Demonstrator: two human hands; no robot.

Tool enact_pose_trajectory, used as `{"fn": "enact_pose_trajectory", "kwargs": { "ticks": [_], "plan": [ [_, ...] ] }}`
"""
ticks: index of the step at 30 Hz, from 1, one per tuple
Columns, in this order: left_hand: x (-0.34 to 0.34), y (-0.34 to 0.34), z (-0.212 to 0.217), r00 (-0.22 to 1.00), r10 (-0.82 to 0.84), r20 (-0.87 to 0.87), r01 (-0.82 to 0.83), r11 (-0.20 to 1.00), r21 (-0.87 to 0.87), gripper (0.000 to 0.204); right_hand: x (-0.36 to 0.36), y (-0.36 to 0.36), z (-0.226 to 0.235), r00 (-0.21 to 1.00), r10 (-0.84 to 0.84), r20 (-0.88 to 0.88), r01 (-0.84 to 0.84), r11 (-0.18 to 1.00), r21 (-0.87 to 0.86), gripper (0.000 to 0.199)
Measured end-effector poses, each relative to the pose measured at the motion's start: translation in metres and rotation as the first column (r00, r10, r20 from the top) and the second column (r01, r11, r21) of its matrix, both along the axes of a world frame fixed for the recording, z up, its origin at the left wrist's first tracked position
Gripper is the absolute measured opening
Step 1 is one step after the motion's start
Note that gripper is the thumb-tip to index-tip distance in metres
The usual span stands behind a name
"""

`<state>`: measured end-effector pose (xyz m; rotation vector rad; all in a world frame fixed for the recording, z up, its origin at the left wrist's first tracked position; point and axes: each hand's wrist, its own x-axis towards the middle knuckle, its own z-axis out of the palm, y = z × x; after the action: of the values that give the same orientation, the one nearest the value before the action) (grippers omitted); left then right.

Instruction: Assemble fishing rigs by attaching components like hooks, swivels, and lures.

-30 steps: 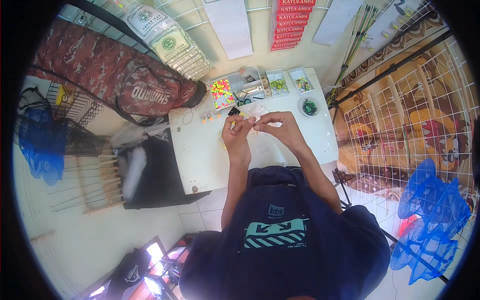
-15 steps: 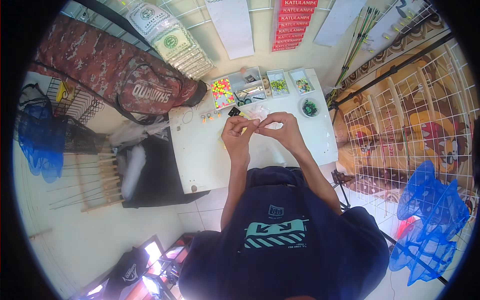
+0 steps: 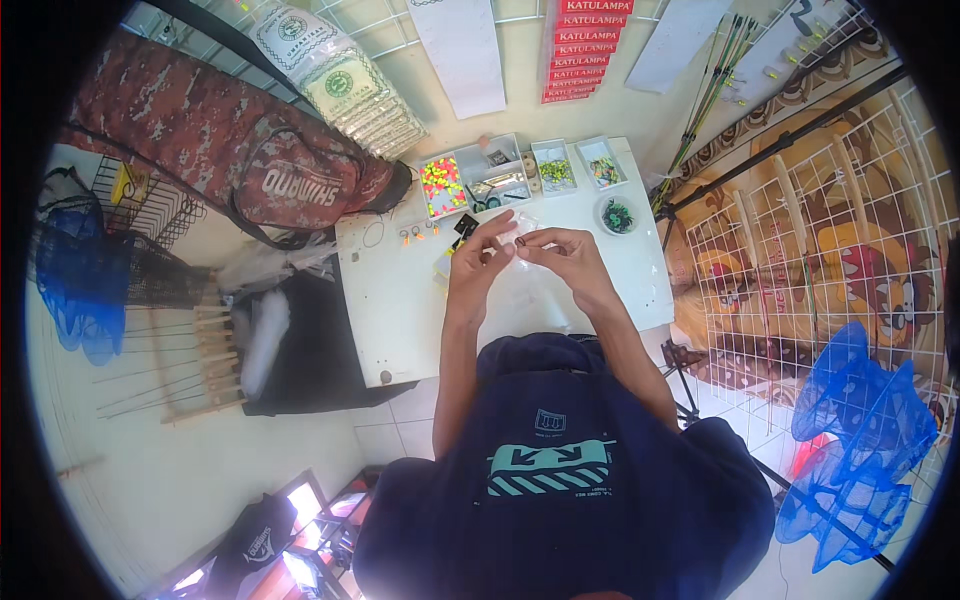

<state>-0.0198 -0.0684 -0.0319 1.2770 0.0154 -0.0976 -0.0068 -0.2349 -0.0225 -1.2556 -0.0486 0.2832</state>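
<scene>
Over the white table, my hands are close together. My right hand has thumb and index finger pinched on a small dark piece, too small to name. My left hand faces it, its fingers stretched apart from the thumb, whose tip is beside that piece. Below and behind them lies a clear plastic bag. A small black packet and a yellow item, partly covered by my left hand, are nearby. Several small orange pieces with rings form a row to the left.
Along the table's back stand a tray of pink and yellow beads, a grey divided box, two small white trays and a round tub. A camouflage bag hangs left; blue nets hang right.
My left hand's fingers have opened and drawn away from my right fingertips. The small dark piece now shows in my right pinch.
</scene>
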Motion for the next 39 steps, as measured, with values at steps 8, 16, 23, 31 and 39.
{"fn": "enact_pose_trajectory", "kwargs": {
  "ticks": [8, 16, 23, 31, 39],
  "plan": [
    [0.007, 0.009, 0.02, 0.993, -0.119, -0.002, 0.117, 0.979, 0.166, 0.017, 0.003, -0.006, 0.011, 0.994, 0.081, 0.079, -0.061, 0.974, -0.219, 0.017],
    [0.004, 0.005, 0.027, 0.995, -0.004, 0.103, -0.037, 0.919, 0.392, 0.023, 0.003, -0.002, 0.01, 0.879, 0.029, 0.476, 0.245, 0.828, -0.504, 0.011],
    [0.004, 0.002, 0.02, 0.995, 0.033, 0.098, -0.062, 0.95, 0.307, 0.022, -0.003, 0.003, 0.019, 0.783, 0.011, 0.621, 0.447, 0.684, -0.576, 0.011],
    [0.006, 0.007, 0.021, 0.999, -0.013, 0.039, 0.006, 0.985, 0.174, 0.019, 0.001, 0.0, 0.017, 0.764, 0.06, 0.642, 0.405, 0.73, -0.551, 0.012],
    [0.008, 0.01, 0.02, 0.996, -0.048, 0.079, 0.029, 0.974, 0.224, 0.017, 0.002, -0.001, 0.017, 0.771, 0.091, 0.631, 0.366, 0.747, -0.555, 0.013]
  ]
}}
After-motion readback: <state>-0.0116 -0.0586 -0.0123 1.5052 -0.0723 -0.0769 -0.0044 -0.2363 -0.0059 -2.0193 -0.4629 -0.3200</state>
